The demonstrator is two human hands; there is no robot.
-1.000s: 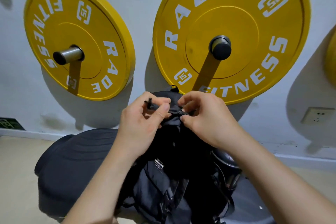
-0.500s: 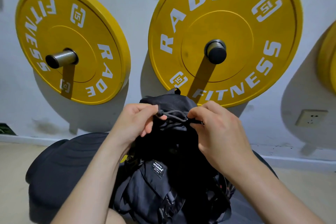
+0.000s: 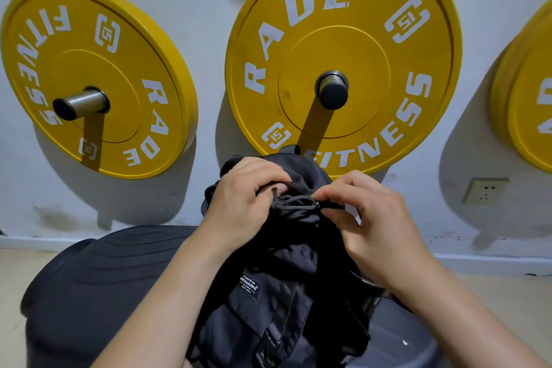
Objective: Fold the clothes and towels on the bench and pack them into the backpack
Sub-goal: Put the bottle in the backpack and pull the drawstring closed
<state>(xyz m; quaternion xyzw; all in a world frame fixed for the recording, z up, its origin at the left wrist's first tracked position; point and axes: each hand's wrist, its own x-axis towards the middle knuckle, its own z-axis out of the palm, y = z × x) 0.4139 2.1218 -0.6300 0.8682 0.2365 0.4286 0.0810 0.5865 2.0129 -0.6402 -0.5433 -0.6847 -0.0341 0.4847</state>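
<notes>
While backpack (image 3: 268, 293) sits btwn both, left hand (image 3: 239, 206) grips top, right hand (image 3: 373, 218) pinches drawcord (image 3: 294, 200).

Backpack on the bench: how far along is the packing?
Nearly finished, it seems. No loose clothes or towels are in view on the dark padded bench, so they look packed. The left hand and right hand pinch the grey drawstring cord at the mouth of the black fabric backpack. Remaining: pulling it tight and fastening the bag.

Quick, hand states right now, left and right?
Left hand: closed, gripping the drawcord at the backpack top.
Right hand: closed, pinching the same drawcord.
</notes>
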